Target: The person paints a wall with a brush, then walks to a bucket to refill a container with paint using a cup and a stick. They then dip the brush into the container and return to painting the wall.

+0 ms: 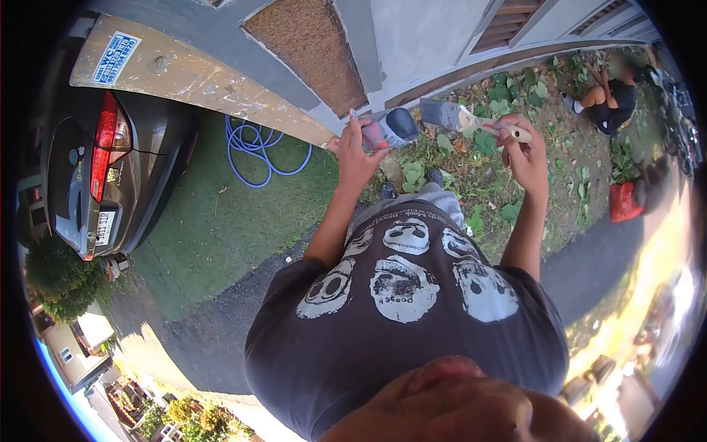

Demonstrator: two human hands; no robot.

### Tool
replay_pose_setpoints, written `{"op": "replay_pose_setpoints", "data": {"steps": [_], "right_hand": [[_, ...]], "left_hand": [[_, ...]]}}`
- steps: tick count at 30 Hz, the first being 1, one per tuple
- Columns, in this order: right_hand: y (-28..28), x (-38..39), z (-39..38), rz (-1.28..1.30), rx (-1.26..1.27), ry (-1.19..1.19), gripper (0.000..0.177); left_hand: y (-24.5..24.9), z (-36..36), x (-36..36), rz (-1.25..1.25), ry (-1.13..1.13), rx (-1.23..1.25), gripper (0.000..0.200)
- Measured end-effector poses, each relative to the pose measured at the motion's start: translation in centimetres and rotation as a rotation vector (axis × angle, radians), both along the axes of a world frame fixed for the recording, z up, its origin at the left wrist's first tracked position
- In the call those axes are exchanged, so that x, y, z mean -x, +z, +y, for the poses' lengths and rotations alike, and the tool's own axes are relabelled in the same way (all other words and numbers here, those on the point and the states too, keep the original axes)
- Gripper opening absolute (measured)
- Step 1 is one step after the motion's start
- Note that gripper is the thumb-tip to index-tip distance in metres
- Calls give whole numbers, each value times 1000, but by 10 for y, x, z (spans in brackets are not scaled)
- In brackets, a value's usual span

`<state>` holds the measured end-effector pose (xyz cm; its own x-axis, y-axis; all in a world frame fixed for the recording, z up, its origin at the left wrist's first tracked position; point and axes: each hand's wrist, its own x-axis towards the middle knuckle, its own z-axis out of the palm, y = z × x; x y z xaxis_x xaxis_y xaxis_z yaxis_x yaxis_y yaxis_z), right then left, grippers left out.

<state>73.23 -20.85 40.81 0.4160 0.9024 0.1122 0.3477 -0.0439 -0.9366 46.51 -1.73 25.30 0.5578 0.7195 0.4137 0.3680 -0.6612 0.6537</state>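
Hands at work before a grey wall [416,44]: the left hand [356,155] curls its fingers around a small, see-through cup [398,127] tipped toward the right hand, dark grey showing at its mouth and a reddish patch on its side; how full it is cannot be told. The right hand [527,151] pinches the pale wooden handle of a flat paintbrush [467,119] between thumb and fingers, its grey-coated bristles [440,113] pointing left, just beside the cup's mouth and seemingly apart from it. Green leafy vines [507,87] spread over the ground beyond the right hand. Left of the left hand, a coiled blue hose [269,160] lies on green ground, with a dark car [151,169] farther out. Well to the right of the right hand, a person in dark clothing [624,104] crouches, and nearer sits a bright red bag [626,202], its contents unclear.
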Motion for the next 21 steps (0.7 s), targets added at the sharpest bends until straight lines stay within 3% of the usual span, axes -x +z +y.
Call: {"op": "replay_pose_setpoints", "data": {"steps": [2, 4, 6, 9, 12, 18, 19, 20, 21], "right_hand": [[0, -5, 2, 149, -104, -215, 19], [-4, -16, 3, 164, -135, -282, 28], [-7, -28, 4, 547, -353, -398, 35], [-26, -46, 5, 849, -502, -421, 42], [-33, -59, 11, 985, -499, -307, 43], [-46, -72, 41, 1091, -263, -134, 40], [-47, -69, 50, 1009, -198, -260, 29], [-54, -72, 57, 1010, -205, -259, 29], [-65, -77, 65, 688, -117, -375, 26]], "left_hand": [[0, 1, 3, 30, 34, -16, 125], [-10, 7, 4, -82, 11, 17, 126], [-10, 6, 7, -7, 74, 5, 127], [-21, 7, 11, 12, 103, 64, 129], [-35, 4, 16, 118, 154, 60, 126], [-83, 5, 25, 237, 186, 61, 122], [-88, 2, 26, 296, 209, 38, 123], [-94, 0, 27, 295, 207, 32, 123], [-105, -1, 29, 308, 212, 61, 124]]}}
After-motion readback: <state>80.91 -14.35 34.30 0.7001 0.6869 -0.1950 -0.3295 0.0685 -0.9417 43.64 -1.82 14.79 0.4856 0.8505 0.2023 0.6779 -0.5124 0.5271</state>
